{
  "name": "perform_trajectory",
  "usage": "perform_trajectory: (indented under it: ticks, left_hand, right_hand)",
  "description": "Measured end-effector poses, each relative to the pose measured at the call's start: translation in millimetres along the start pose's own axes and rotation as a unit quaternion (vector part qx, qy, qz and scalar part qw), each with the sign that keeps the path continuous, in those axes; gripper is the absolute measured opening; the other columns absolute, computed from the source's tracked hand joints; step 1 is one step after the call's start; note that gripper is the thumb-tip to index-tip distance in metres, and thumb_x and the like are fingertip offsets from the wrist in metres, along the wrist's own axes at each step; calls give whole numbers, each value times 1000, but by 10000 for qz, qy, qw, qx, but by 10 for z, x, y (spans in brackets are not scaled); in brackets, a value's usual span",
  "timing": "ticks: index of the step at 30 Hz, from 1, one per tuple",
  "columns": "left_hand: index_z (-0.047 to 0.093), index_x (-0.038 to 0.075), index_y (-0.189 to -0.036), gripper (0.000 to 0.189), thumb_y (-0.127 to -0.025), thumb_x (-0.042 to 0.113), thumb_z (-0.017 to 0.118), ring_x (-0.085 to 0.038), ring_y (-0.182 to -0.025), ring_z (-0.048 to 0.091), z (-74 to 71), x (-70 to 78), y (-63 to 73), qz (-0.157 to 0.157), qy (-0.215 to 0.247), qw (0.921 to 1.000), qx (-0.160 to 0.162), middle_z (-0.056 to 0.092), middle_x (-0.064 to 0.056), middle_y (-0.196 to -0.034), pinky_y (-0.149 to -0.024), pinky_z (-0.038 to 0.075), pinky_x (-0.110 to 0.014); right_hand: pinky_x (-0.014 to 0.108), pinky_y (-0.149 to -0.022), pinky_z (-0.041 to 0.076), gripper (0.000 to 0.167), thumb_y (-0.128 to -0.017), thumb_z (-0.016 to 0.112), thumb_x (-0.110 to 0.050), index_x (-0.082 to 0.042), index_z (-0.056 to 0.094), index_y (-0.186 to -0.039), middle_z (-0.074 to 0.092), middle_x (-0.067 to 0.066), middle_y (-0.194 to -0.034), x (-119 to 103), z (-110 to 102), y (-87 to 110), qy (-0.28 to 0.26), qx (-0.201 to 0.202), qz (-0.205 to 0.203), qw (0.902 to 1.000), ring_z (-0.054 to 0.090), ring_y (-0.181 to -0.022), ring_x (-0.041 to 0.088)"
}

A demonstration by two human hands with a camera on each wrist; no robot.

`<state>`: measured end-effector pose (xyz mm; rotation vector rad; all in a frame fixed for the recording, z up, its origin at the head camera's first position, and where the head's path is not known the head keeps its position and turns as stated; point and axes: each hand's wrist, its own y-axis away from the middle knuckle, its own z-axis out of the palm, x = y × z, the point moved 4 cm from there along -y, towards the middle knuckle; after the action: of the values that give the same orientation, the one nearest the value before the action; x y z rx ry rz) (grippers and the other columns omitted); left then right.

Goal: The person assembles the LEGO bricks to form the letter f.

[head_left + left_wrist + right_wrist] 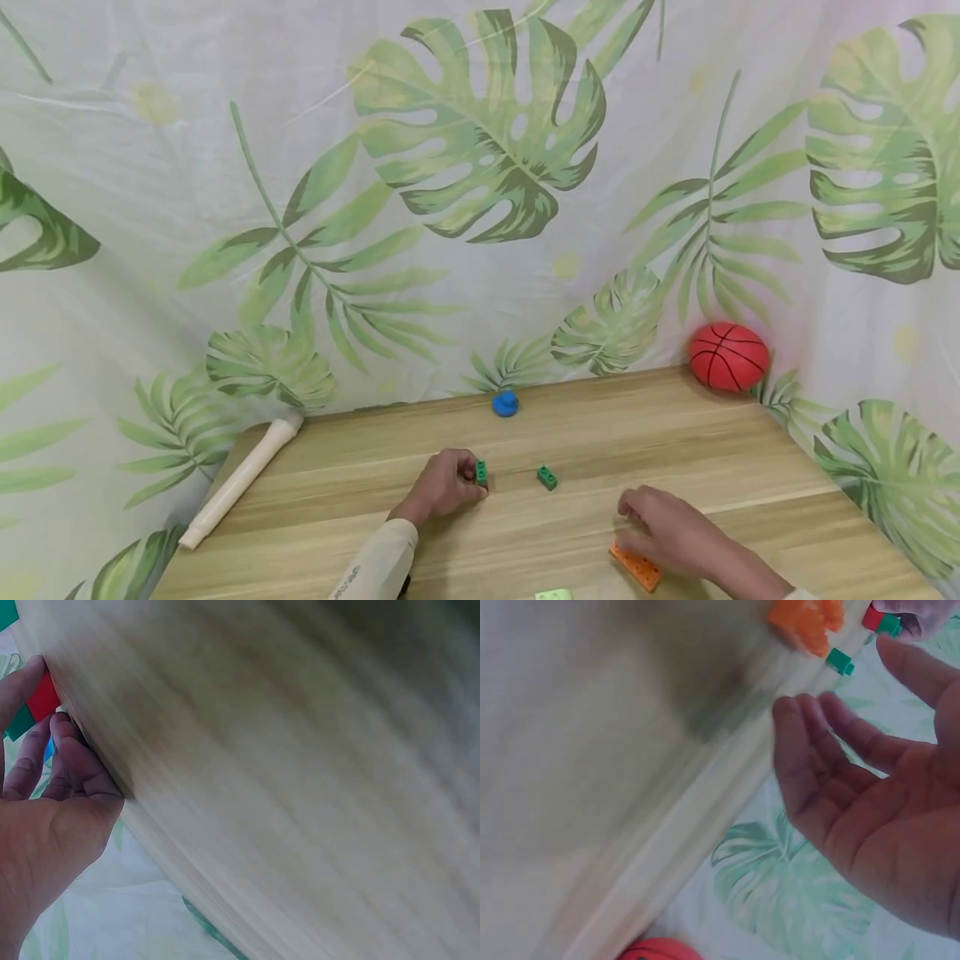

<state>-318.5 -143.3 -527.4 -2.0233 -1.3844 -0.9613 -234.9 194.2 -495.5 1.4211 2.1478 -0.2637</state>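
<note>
My left hand (442, 485) pinches a green building brick (481, 472) joined to a red brick (45, 696), between thumb and fingers close over the table. To the right of it lies a second small green brick (547, 477), apart from both hands. My right hand (675, 533) hovers at an orange brick (637, 570), with fingers loosely bent and nothing between them. In the head view its fingertips overlap the orange brick's edge; a gap shows between them in the right wrist view. A pale green brick (553, 594) is cut off by the bottom of the head view.
A blue toy duck (505, 405) sits at the back edge of the wooden table (390, 433). In the back right corner rests a red ball (729, 357) with black lines. A cream-coloured stick (243, 483) lies along the left edge. Leaf-printed cloth (300, 167) hangs behind.
</note>
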Motion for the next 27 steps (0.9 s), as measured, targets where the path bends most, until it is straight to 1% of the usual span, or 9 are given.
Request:
perform_trajectory:
  ticks: [2, 5, 7, 9, 11, 14, 17, 21, 27]
  left_hand:
    - [73, 4, -93, 19, -84, 3, 89, -12, -78, 60, -9, 2, -2, -7, -14, 10000, 17, 70, -3, -86, -70, 50, -21]
    - [73, 5, -92, 19, -83, 3, 90, -12, -77, 59, -21, 5, -6, 16, -60, 10000, 78, 69, -3, -84, -69, 49, -20]
    - [73, 5, -91, 19, -83, 3, 90, -12, -76, 58, -22, 9, -6, 38, -94, 9999, 105, 69, -3, -84, -68, 49, -20]
    - [73, 4, -91, 19, -83, 3, 90, -12, -76, 57, -13, 14, -5, 33, -96, 9999, 94, 68, -4, -84, -68, 48, -20]
    - [72, 4, -92, 19, -84, 3, 89, -13, -77, 58, -2, 18, 0, 32, -100, 9999, 72, 69, -4, -85, -68, 48, -20]
    - [72, 4, -92, 19, -84, 3, 89, -13, -78, 59, 7, 15, 7, 32, -110, 9999, 60, 69, -5, -86, -69, 49, -21]
    - [72, 4, -92, 20, -83, 3, 90, -13, -79, 59, 15, -2, 8, 62, -131, 9999, 67, 69, -4, -86, -70, 49, -21]
    - [72, 5, -92, 20, -83, 3, 90, -12, -78, 59, 18, -26, 4, 58, -83, 9999, 65, 70, -3, -85, -69, 49, -21]
    - [72, 5, -92, 20, -84, 4, 90, -13, -78, 59, 1, -4, 9, 66, -74, 9999, 58, 70, -3, -86, -70, 49, -21]
  right_hand:
    - [28, -71, 47, 35, -92, 86, -34, -10, 67, -110, 62, -1, -98, 53, 26, 94, -168, -116, 142, 9997, 53, -84, 11]
    - [30, -72, 45, 40, -87, 90, -33, -11, 66, -109, 60, 0, -97, 80, 100, 175, -476, -381, 587, 9964, 52, -85, 16]
    - [32, -73, 46, 41, -82, 93, -29, -12, 66, -107, 60, -1, -95, 75, 153, 193, -556, -474, 909, 9932, 53, -85, 18]
    - [33, -72, 44, 40, -80, 94, -23, -13, 66, -106, 58, 0, -92, 66, 201, 201, -572, -523, 1078, 9911, 52, -83, 20]
    - [32, -70, 42, 38, -80, 93, -18, -13, 64, -104, 57, 0, -89, 59, 233, 208, -523, -489, 1035, 9921, 51, -80, 20]
    - [30, -67, 38, 34, -82, 91, -14, -14, 63, -102, 55, 0, -88, 64, 257, 212, -475, -426, 832, 9945, 49, -77, 18]
    - [29, -67, 38, 33, -83, 90, -13, -13, 63, -102, 54, 0, -88, 81, 273, 210, -435, -391, 671, 9960, 48, -76, 17]
    - [29, -68, 38, 33, -83, 90, -12, -13, 63, -102, 53, -1, -89, 76, 273, 198, -372, -376, 598, 9968, 47, -76, 15]
    - [28, -67, 37, 34, -82, 90, -11, -15, 63, -102, 53, -2, -89, 74, 238, 191, -367, -344, 334, 9982, 45, -75, 11]
